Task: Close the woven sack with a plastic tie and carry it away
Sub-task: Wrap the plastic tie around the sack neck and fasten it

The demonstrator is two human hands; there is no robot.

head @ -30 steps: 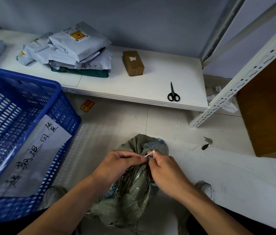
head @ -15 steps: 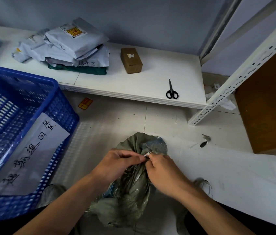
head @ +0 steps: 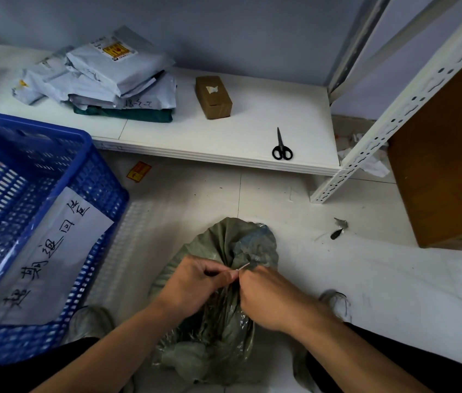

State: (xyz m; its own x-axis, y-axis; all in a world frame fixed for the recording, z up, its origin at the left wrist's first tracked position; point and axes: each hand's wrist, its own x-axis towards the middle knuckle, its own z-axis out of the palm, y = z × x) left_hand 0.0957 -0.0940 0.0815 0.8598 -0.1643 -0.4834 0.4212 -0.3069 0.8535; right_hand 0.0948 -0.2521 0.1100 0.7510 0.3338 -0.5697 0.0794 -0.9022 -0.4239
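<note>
A grey-green woven sack (head: 218,333) stands on the tiled floor between my feet, its mouth bunched into a gathered neck (head: 241,239). A thin white plastic tie (head: 243,267) pokes out at the neck. My left hand (head: 192,285) pinches the tie's end with thumb and forefinger. My right hand (head: 269,296) grips the tie and the bunched neck from the right side. The two hands touch at the fingertips. How far the tie wraps around the neck is hidden by my fingers.
A blue plastic crate (head: 25,211) with a handwritten paper label stands at the left. A low white shelf (head: 252,129) behind holds stacked grey parcels (head: 104,78), a small cardboard box (head: 214,96) and black scissors (head: 281,146). A white perforated rack post (head: 394,114) and brown cabinet (head: 445,154) stand right.
The white tie's free end stood up between my fingertips a second ago; now it is lower and shorter against the sack neck. My hands stay together at the neck.
</note>
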